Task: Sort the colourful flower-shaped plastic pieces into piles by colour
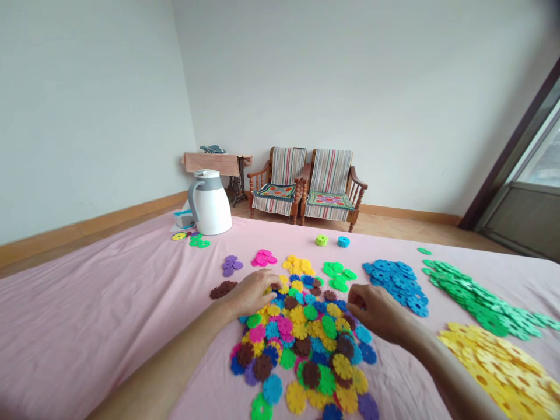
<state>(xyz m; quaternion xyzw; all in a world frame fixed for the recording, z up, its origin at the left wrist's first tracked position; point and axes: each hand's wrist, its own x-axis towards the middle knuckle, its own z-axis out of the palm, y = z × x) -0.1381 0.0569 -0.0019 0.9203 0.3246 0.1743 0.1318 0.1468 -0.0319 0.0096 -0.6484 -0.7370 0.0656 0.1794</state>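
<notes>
A mixed pile of notched plastic snowflake discs in several colours lies between my two hands. At the pile's far left edge is my left hand, its fingers bent down together over yellow and blue discs. Whether a disc is pinched under those fingertips is hidden. My right hand is curled at the right edge of the pile, thumb close to the fingers, and what it may hold cannot be made out. Small sorted groups sit just beyond: brown discs, purple discs, pink discs, yellow discs and green discs.
On the right lie larger heaps of blue discs, green discs and yellow discs. A white jug stands at the far left of the pink cloth. Two small stacks, lime and blue, sit near the far edge.
</notes>
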